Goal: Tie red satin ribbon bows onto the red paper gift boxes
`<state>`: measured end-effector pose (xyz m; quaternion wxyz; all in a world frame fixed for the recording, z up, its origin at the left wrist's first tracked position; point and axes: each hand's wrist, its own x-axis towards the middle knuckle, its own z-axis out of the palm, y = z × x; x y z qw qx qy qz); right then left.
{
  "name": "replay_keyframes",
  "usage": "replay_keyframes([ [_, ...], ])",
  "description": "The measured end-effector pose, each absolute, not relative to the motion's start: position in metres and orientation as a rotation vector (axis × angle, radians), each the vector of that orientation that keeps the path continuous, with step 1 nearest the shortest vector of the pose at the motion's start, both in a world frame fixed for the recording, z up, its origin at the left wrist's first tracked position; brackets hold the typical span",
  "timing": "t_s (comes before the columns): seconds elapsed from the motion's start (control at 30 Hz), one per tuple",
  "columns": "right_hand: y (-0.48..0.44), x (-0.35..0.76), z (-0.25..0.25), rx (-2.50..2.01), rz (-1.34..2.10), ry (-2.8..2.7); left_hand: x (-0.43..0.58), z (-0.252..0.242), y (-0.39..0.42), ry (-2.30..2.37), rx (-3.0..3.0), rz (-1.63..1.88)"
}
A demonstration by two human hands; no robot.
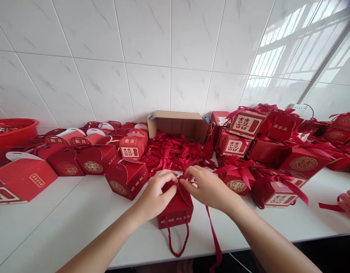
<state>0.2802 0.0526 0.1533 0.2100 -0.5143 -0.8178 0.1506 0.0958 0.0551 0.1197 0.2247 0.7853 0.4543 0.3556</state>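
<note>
A dark red gift box [175, 214] with gold lettering stands on the white table in front of me, its twisted rope handle [179, 253] hanging down the near side. At the top of the box, my left hand [160, 193] is closed on the folded lid flaps, fingers bent. My right hand [207, 187] pinches a red ribbon right beside them at the lid. The ribbon's long tail [213, 235] drops past the table's front edge. My fingers partly hide the lid, so whether a knot is there cannot be made out.
Behind lies a tipped cardboard carton [177, 115] spilling loose red ribbons [175, 151]. Boxes without bows [126, 178] line the left; ribboned boxes [302, 161] are piled right. A red basin [15, 138] sits far left. Another person's hand [349, 204] holds ribbon at the right edge.
</note>
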Motion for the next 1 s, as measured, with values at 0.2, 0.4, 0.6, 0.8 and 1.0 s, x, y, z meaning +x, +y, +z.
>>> replay_keyframes([
  [0.2, 0.068, 0.283, 0.140, -1.172, 0.596, -2.189, 0.090, 0.126, 0.053, 1.329, 2.266, 0.986],
  [0.4, 0.059, 0.276, 0.115, -1.167, 0.456, -2.063, 0.090, 0.119, 0.055, 1.261, 2.118, 1.021],
  [0.6, 0.059, 0.275, 0.108, -1.066, 0.461, -2.021, 0.093, 0.121, 0.056, 1.238, 2.111, 1.067],
  [0.8, 0.077, 0.281, 0.127, -0.811, 1.021, -2.015, 0.093, 0.154, 0.057, 1.202, 2.246, 1.102],
  [1.0, 0.081, 0.276, 0.152, -0.643, 1.224, -1.928, 0.085, 0.174, 0.048, 1.297, 2.214, 1.296],
])
